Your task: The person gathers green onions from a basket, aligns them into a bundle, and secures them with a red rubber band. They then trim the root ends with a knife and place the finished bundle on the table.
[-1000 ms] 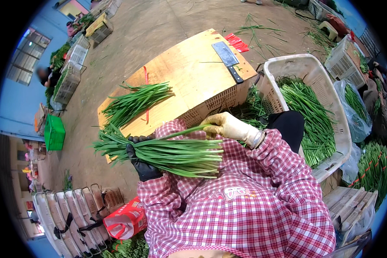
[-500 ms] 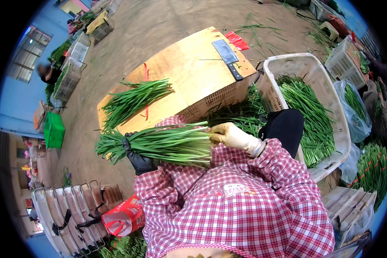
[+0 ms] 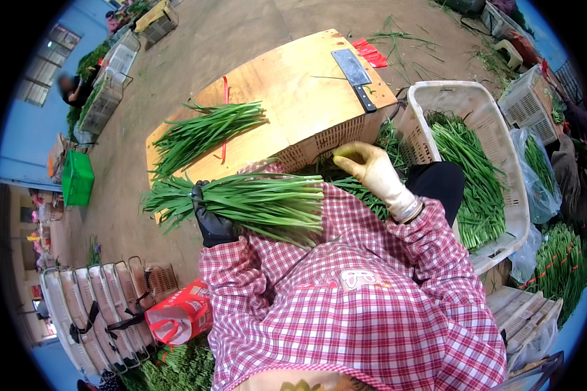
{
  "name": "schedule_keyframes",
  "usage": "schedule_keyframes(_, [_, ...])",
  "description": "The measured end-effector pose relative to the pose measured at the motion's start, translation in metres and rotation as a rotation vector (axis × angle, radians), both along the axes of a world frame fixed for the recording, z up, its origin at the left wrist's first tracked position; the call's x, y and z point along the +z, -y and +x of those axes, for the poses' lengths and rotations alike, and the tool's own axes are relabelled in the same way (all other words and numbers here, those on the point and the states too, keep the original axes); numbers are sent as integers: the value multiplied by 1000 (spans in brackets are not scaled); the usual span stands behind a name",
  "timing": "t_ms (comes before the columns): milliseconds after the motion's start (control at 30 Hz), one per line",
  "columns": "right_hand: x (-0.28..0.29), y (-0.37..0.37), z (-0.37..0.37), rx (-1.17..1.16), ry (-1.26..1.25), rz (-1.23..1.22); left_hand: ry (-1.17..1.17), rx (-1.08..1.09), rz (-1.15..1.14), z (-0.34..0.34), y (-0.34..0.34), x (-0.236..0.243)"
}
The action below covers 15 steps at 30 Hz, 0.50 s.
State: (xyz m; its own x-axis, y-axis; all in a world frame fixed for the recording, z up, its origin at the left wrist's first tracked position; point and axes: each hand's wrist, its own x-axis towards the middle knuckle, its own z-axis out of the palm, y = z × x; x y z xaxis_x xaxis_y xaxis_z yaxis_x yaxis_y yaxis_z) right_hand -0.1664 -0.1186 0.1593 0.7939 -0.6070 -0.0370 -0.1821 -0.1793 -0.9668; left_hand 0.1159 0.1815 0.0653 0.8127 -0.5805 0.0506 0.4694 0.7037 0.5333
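My left hand [image 3: 215,225], in a black glove, grips a bunch of long green chives [image 3: 267,203] held sideways over my checked apron. My right hand [image 3: 375,176], in a pale, stained glove, is raised right of the bunch, apart from it, fingers curled together; what they hold, if anything, is too small to make out. Beyond, a wooden board [image 3: 287,75] on a crate bears another loose bunch [image 3: 199,133] lying across a red tie [image 3: 224,88], and a cleaver [image 3: 347,65] at its right end, beside several red strips [image 3: 370,53].
Right of me are a white crate [image 3: 515,202] of chives, bagged greens [image 3: 538,173] and banded bundles [image 3: 554,257]. Stacked pale crates [image 3: 78,313] and a red bag [image 3: 176,313] lie lower left. A green crate [image 3: 77,179] and another person [image 3: 75,91] are farther left.
My right hand has left the bunch, moving up and to the right with fingers curled. My left hand and its bunch have shifted slightly upward in the view.
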Motion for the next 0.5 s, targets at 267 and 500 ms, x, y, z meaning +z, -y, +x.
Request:
schedule_keyframes(267, [29,-32,112,648,90,-252,-7,117,138,-18,21,27])
schedule_keyframes(500, [-25,-49,137,781,126,200,26,31,118,-33,40,71])
